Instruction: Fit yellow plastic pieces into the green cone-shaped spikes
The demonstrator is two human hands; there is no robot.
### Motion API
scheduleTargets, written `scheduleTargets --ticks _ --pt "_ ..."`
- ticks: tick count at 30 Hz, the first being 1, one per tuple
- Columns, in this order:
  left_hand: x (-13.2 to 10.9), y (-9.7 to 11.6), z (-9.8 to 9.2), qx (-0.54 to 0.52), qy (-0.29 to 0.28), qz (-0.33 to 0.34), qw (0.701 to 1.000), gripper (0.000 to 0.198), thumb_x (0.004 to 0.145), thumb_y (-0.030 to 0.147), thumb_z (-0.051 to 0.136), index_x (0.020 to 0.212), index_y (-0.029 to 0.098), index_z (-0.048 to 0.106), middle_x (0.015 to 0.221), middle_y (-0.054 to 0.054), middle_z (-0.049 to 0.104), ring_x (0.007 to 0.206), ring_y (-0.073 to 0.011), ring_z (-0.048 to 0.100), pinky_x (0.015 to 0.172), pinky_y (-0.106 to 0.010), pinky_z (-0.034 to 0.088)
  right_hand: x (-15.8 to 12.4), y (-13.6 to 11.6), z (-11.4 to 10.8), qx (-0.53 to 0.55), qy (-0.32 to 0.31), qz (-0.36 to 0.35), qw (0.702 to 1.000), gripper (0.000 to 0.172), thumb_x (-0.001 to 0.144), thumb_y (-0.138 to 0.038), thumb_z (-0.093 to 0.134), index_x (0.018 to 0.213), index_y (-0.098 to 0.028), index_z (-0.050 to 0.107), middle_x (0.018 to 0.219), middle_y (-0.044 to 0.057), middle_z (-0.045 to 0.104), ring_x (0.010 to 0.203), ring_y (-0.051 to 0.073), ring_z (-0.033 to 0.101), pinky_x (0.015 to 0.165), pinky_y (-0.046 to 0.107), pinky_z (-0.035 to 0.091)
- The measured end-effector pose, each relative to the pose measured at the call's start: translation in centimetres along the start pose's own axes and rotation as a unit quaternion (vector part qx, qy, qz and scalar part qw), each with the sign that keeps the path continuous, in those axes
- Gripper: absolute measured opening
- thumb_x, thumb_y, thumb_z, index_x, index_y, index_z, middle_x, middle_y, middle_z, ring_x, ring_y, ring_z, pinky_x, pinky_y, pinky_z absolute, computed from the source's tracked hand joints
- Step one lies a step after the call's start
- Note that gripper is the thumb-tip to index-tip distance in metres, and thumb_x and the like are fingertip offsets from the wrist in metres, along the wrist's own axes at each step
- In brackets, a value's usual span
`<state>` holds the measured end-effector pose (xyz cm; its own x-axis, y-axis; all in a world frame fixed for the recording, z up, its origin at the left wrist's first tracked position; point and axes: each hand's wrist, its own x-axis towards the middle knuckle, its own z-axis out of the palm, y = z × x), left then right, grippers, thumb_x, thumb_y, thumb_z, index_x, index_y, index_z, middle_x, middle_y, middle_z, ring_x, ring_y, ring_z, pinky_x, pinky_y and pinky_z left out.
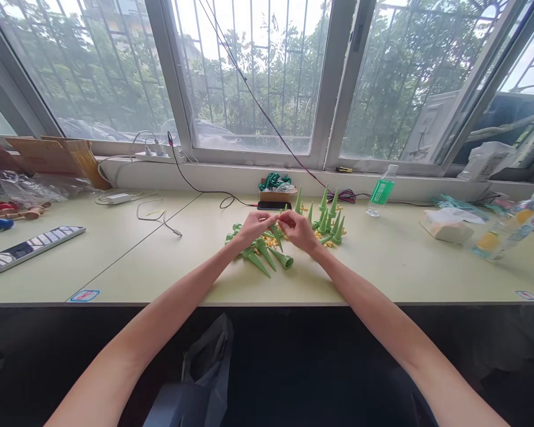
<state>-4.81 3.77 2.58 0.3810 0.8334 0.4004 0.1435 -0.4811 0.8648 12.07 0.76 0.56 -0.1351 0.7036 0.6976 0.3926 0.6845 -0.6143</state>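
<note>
My left hand is closed around the wide end of a green plastic spike, whose tip points down toward the table. Close beside it, my right hand has its fingers pinched together near the same end. Whatever those right fingertips hold is too small to make out. Several loose green spikes lie below my left hand, and one with a ribbed cap end lies nearest me. Small yellow pieces are scattered under both hands. More green spikes stand upright in a group right of my right hand.
Behind my hands are a black phone and a small box of green items. A bottle with a green label, a tissue pack and a large bottle stand right. A tablet and white cable lie left.
</note>
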Motion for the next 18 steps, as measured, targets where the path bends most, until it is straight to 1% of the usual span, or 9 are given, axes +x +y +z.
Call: scheduleTargets --ticks 4,8,11,15,18 --pt "-0.03 0.05 0.04 -0.005 0.0 -0.001 1.0 0.043 0.073 0.055 0.073 0.063 0.014 0.064 0.062 -0.002 0.058 0.062 -0.0125 0.056 0.06 -0.024 0.048 0.0 -0.14 0.02 -0.002 0.0 -0.005 1.0 0.015 0.087 -0.034 0.056 0.085 -0.02 0.06 0.074 0.002 0.065 0.065 0.015 0.058 0.063 0.028 0.047" --pt "-0.09 0.24 0.17 -0.043 -0.006 -0.01 0.999 0.041 0.072 0.054 0.073 0.066 0.014 0.065 0.066 -0.004 0.061 0.064 -0.0144 0.06 0.066 -0.027 0.052 0.06 -0.11 -0.01 -0.007 0.032 -0.002 0.999 0.015 0.088 -0.034 0.054 0.083 -0.02 0.059 0.075 0.003 0.064 0.065 0.015 0.058 0.063 0.028 0.048" --pt "-0.07 0.25 0.17 -0.045 -0.005 -0.009 0.999 0.041 0.073 0.054 0.072 0.067 0.013 0.066 0.066 -0.004 0.062 0.063 -0.015 0.061 0.066 -0.028 0.052 0.12 -0.1 -0.1 -0.017 0.047 0.013 0.999 0.015 0.087 -0.034 0.054 0.082 -0.02 0.057 0.074 0.003 0.063 0.064 0.015 0.057 0.062 0.029 0.048" --pt "-0.01 0.12 0.11 -0.035 -0.005 -0.006 0.999 0.041 0.074 0.054 0.071 0.069 0.013 0.067 0.068 -0.005 0.063 0.065 -0.0155 0.062 0.063 -0.027 0.05 0.11 -0.16 -0.15 -0.017 0.041 0.011 0.999 0.014 0.086 -0.033 0.054 0.081 -0.02 0.057 0.074 0.003 0.063 0.063 0.015 0.057 0.062 0.029 0.048" --pt "-0.03 0.11 0.1 -0.019 0.002 -0.003 1.0 0.04 0.074 0.053 0.07 0.068 0.013 0.067 0.067 -0.004 0.06 0.064 -0.014 0.058 0.063 -0.026 0.047 0.07 -0.16 -0.12 -0.013 0.033 0.0 0.999 0.016 0.087 -0.034 0.054 0.082 -0.02 0.058 0.074 0.003 0.063 0.064 0.015 0.057 0.062 0.029 0.047"
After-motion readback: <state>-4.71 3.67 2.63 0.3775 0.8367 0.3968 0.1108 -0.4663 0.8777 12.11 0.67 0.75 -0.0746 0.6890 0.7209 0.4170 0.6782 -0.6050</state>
